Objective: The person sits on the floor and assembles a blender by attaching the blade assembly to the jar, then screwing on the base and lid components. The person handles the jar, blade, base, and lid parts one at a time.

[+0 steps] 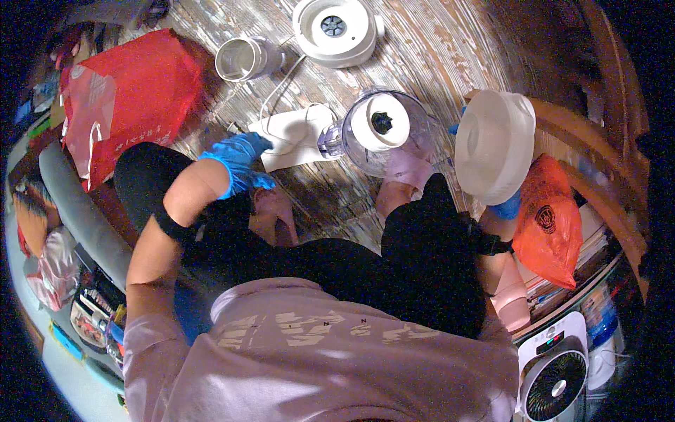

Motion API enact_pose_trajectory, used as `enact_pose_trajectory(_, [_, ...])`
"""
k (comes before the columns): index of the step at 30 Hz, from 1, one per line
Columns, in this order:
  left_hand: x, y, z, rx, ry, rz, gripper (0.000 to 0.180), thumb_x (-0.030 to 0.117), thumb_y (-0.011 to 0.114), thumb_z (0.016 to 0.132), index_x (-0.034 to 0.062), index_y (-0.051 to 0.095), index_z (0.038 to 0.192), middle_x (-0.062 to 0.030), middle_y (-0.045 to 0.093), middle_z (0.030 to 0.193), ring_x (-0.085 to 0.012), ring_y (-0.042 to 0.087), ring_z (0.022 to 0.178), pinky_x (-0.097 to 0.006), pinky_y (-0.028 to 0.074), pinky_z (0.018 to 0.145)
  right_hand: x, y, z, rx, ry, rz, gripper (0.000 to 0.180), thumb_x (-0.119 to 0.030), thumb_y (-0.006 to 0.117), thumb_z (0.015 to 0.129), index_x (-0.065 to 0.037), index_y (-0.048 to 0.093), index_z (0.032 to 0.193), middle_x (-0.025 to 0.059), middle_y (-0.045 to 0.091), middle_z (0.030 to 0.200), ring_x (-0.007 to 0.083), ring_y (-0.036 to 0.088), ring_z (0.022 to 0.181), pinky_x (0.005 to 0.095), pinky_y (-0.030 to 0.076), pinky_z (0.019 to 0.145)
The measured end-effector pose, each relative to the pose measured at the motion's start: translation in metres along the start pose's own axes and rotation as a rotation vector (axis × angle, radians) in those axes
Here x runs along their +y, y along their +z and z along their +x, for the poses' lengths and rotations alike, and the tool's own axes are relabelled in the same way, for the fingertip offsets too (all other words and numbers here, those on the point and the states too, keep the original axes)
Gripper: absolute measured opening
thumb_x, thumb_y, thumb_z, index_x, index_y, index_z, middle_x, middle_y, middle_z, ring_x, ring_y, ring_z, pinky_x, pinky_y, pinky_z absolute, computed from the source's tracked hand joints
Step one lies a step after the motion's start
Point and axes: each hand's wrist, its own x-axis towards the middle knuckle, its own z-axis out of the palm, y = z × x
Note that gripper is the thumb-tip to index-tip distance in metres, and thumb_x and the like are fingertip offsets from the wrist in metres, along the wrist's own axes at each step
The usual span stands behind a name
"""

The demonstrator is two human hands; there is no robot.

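My right hand (508,207), in a blue glove, grips a translucent white plastic tub (517,144) by its side. The tub hides most of that hand; blue fingertips show past its far edge. Over my left knee, my gloved left hand (238,160) is empty, its thumb and fingers apart. Between my feet stands a clear blender jug (423,133), its white collar and black coupling (382,122) facing up. A white sheet (294,128) lies beside the jug's handle, close to my left hand. Farther off sits a white blender base (336,43) with a cable.
A clear cup (239,60) lies on the wooden floor (429,49) left of the base. At the left is a large red bag (144,98). An orange plastic bag (548,225) bulges beside my right arm, with a white fan (555,373) nearer me.
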Motion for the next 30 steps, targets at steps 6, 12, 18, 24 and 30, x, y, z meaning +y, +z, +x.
enact_pose_trajectory(6, [0.053,0.029,0.035,0.376,0.312,-0.319,0.087,0.036,0.081,0.074,0.0012,0.037,0.141,-0.0231,0.045,0.139,-0.0386,0.043,0.129,-0.042,0.036,0.109,0.018,-0.004,0.017,0.055,-0.006,-0.009,0.041,-0.017,0.054,0.095,-0.003,0.048,0.134,0.0088,0.059,0.125,0.0199,0.058,0.110,0.0325,0.048,0.092])
enact_pose_trajectory(12, [0.077,0.026,0.056,0.240,0.238,-0.562,0.069,0.030,0.080,0.077,0.0017,0.047,0.131,-0.0202,0.056,0.126,-0.0342,0.054,0.116,-0.040,0.043,0.102,0.032,-0.007,0.029,0.108,-0.016,-0.020,0.040,-0.019,0.053,0.096,-0.003,0.050,0.132,0.0079,0.060,0.123,0.0192,0.059,0.108,0.0327,0.049,0.090])
enact_pose_trajectory(18, [0.080,0.029,0.075,0.238,0.260,-0.550,0.037,0.020,0.072,0.083,0.0022,0.062,0.114,-0.0177,0.064,0.111,-0.0306,0.062,0.100,-0.038,0.049,0.089,0.040,-0.009,0.032,0.143,-0.019,-0.020,0.038,-0.021,0.052,0.097,-0.004,0.051,0.131,0.0071,0.061,0.121,0.0186,0.060,0.107,0.0329,0.050,0.088])
enact_pose_trajectory(24, [0.073,0.039,0.077,0.216,0.112,-0.608,0.030,0.016,0.069,0.086,0.0017,0.063,0.112,-0.0150,0.064,0.107,-0.0231,0.063,0.094,-0.034,0.051,0.082,0.066,-0.011,0.056,0.132,-0.079,-0.042,0.037,-0.024,0.051,0.098,-0.004,0.053,0.130,0.0063,0.062,0.120,0.0179,0.061,0.105,0.0332,0.051,0.086])
enact_pose_trajectory(30, [0.061,0.046,0.071,0.325,0.073,-0.812,0.025,0.010,0.070,0.086,0.0014,0.062,0.108,-0.0094,0.067,0.100,-0.0157,0.063,0.089,-0.031,0.051,0.080,0.054,0.005,0.051,0.238,0.164,0.526,0.037,-0.032,0.053,0.096,-0.009,0.057,0.125,0.0022,0.065,0.107,0.0134,0.061,0.087,0.0277,0.050,0.071])
